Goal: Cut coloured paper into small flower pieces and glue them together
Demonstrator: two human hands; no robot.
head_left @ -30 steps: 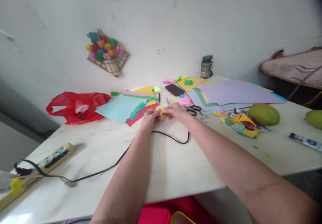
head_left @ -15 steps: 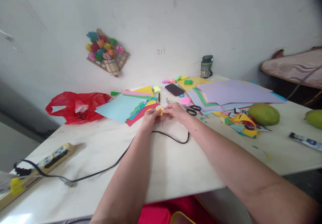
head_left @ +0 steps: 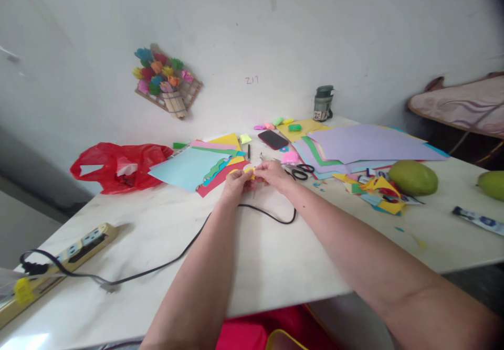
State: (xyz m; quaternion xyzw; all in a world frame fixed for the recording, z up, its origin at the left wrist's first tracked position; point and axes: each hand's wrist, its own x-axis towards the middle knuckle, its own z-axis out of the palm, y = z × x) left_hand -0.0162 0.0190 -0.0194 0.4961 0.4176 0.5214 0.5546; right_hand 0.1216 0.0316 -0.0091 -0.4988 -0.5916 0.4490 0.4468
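Note:
My left hand (head_left: 237, 183) and my right hand (head_left: 273, 175) meet over the middle of the table, fingers closed in a pinch on a small yellow paper piece (head_left: 249, 170). Most of the piece is hidden by my fingers. Just beyond my hands lies a small white tube (head_left: 260, 157). Black-handled scissors (head_left: 301, 172) rest to the right of my right hand, near a pink lump (head_left: 290, 157). To the left, a red paper sheet (head_left: 220, 177) lies under a light blue sheet (head_left: 189, 167) and wavy-cut green and blue strips (head_left: 214, 171).
A black cord (head_left: 173, 261) runs from the power strip (head_left: 86, 242) past my forearms. A red plastic bag (head_left: 149, 163) sits at left, a phone (head_left: 273, 139) behind. At right are stacked coloured sheets (head_left: 362, 142), paper scraps (head_left: 380, 192), and a green mango (head_left: 413, 178).
Both hands stay in nearly the same spot, still pinching the yellow paper piece. Only slight finger movement shows; the things on the table have not moved.

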